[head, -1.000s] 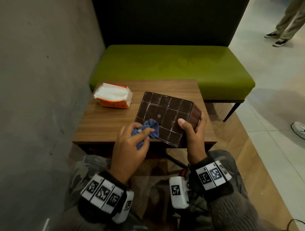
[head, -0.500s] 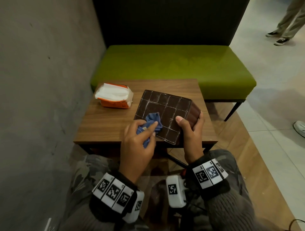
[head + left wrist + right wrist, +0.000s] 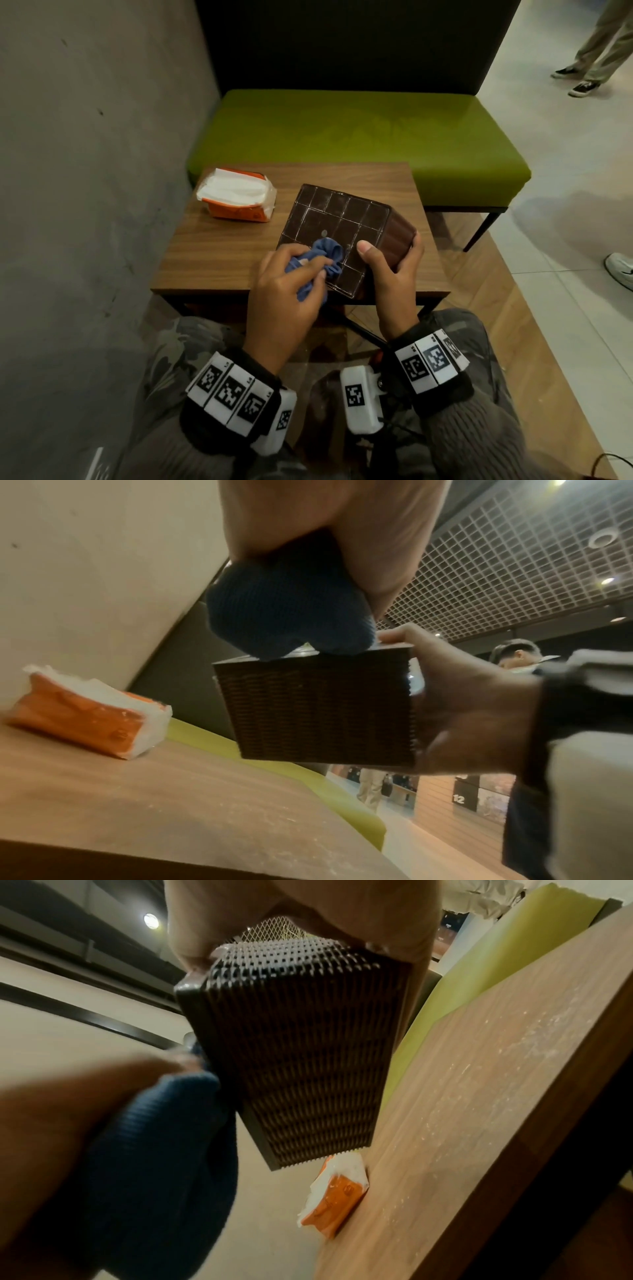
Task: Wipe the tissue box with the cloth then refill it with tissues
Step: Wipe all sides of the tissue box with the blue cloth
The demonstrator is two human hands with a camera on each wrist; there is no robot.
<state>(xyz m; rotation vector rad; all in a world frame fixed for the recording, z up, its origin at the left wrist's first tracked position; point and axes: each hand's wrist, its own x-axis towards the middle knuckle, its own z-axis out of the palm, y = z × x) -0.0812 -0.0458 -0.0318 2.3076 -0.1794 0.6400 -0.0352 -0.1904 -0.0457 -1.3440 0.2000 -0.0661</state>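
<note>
Grey knit sleeves (image 3: 479,442), marker-tagged wristbands (image 3: 233,394), seemingly camouflage trousers (image 3: 171,346)

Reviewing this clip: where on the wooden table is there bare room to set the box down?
Bare wood shows on the table between the tissue pack and the near edge, and along the far edge beside the green bench. The near right is crowded: right hand grips the tissue box, left hand presses the cloth.
</note>
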